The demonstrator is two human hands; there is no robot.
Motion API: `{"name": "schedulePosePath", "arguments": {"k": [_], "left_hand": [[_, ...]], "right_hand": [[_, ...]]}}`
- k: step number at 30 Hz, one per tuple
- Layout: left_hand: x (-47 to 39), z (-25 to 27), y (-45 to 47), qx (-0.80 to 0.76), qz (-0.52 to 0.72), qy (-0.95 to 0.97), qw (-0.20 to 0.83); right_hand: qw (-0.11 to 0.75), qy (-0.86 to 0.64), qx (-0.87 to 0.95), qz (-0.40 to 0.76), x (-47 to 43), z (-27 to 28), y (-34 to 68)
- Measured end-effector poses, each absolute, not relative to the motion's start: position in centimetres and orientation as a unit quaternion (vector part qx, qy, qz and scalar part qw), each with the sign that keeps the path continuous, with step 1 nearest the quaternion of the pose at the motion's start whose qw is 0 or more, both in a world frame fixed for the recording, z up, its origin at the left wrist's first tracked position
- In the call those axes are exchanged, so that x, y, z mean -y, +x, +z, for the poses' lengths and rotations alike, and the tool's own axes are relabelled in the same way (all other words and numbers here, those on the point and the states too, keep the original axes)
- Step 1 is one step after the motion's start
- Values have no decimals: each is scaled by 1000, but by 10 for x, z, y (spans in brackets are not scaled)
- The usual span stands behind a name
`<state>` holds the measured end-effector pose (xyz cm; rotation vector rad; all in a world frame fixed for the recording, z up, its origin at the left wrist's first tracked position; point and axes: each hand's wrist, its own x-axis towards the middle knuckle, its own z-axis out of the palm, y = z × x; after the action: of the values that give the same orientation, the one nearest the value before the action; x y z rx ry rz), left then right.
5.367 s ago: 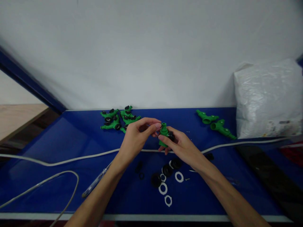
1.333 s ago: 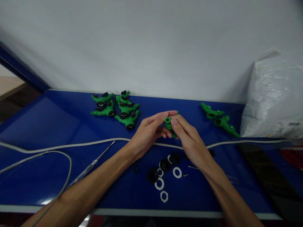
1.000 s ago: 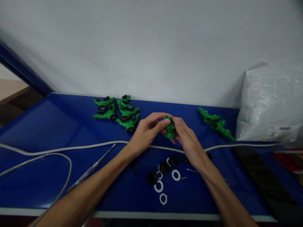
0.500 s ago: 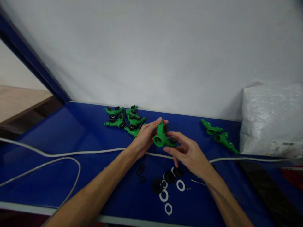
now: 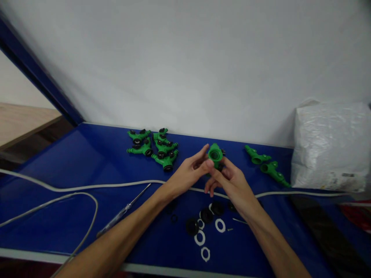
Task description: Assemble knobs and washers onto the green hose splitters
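The fitting (image 5: 215, 154) shifted rightward, seemingly held between both hands (image 5: 188, 172) (image 5: 232, 179).

Blue table (image 5: 95, 162): is carrying these
Green fittings (image 5: 165, 161): are lying behind
White rings (image 5: 199, 243): are lying in front
Screwdriver (image 5: 118, 216): is resting left
White package (image 5: 332, 148): is standing right

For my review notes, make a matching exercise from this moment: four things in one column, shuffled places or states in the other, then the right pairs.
Things
1. Held green fitting
2. Screwdriver
3. White rings
4. Plastic bag

Places or states
A. Lying among and near black round parts
B. Standing at the right, with a printed label low on its front
C. Raised, open end facing the camera
D. Lying slantwise, clear handle toward the camera

Pairs: 1-C, 2-D, 3-A, 4-B
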<state>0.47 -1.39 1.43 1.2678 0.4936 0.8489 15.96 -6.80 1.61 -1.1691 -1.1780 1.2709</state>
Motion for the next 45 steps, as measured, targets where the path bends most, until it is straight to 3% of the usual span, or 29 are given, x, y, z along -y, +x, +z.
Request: {"name": "schedulePosePath", "arguments": {"k": [4,12,20,25,35,41,45], "left_hand": [[20,15,9,-247,370,561,698],[6,9,11,-302,483,497,655],[7,8,13,-294,497,496,648],[6,8,12,-291,479,503,658],[1,3,11,-252,448,485,708],[-3,-1,13,-253,424,472,730],[-2,-1,9,-251,423,517,701]], "right_hand": [[487,-523,524,463,68,10,159],[411,-565,623,352,66,17,169],[325,-565,757,44,154,36,181],[280,-590,756,-47,197,10,177],[296,-618,727,-42,186,-26,172],[286,-622,725,78,186,-27,177],[348,-637,673,143,176,1,174]]}}
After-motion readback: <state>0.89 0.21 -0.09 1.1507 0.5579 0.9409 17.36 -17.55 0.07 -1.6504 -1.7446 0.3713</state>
